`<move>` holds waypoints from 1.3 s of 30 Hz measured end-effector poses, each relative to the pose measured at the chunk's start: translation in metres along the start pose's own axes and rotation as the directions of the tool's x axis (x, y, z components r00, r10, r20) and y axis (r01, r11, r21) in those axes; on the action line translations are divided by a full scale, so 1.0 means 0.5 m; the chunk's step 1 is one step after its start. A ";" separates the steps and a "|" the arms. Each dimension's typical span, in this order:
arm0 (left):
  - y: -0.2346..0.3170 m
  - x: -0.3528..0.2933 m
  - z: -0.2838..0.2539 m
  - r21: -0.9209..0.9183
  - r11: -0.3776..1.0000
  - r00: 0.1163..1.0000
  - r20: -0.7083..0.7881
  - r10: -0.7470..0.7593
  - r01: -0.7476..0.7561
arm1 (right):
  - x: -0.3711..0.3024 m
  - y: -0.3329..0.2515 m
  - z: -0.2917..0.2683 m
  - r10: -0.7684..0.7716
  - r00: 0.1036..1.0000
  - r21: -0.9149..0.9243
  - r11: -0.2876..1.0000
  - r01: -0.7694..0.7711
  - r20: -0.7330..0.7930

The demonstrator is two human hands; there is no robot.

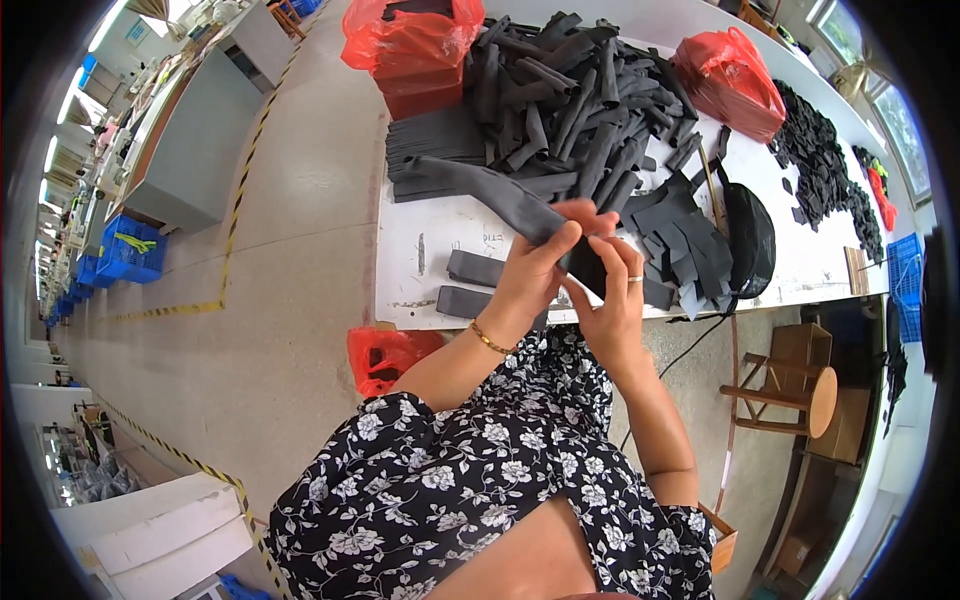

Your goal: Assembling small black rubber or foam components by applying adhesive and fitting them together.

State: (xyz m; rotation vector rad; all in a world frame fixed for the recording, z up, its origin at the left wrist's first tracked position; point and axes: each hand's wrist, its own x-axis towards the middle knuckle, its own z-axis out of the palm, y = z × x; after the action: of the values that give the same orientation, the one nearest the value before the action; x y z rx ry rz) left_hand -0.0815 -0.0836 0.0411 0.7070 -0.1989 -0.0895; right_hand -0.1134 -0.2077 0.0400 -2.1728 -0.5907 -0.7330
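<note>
A long dark grey fabric strip [490,188] runs from the stacked strips toward me, its near end between my hands above the table's front edge. My left hand [540,268] is closed round it, thumb on top. Close beside, my right hand [612,302] pinches the near end with thumb and fingers; a dark part of the fabric hangs between the palms. Left of my hands, two folded grey strips [474,268] lie on the white table [405,255]. Behind them is a neat stack of flat grey strips [435,138]. A large heap of rolled grey strips [560,95] fills the far middle.
Flat grey pieces [685,245] and a black round object [752,240] lie to the right. Red plastic bags [418,50] [728,85] stand on the table; another red bag [385,358] hangs at its front-left corner. A wooden stool [820,402] is at the lower right.
</note>
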 end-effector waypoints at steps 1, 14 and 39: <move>0.000 0.005 -0.009 0.003 1.000 1.000 0.000 0.008 -0.008 | 0.006 -0.013 0.000 0.000 1.000 -0.037 0.999 0.000 0.002; -0.039 -0.011 -0.028 -0.034 0.999 1.000 -0.031 -0.007 0.006 | -0.009 0.008 -0.002 -0.013 0.988 -0.101 0.994 0.029 0.155; -0.020 -0.005 0.029 -0.204 0.960 0.976 -0.141 0.167 -0.194 | 0.041 0.041 -0.074 -0.341 0.926 -0.020 0.937 0.349 0.163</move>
State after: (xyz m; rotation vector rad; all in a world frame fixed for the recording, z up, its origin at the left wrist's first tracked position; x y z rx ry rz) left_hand -0.0871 -0.1001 0.0447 0.4722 -0.1328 0.1059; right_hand -0.0976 -0.2450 0.0636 -2.2103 -1.0685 -0.7670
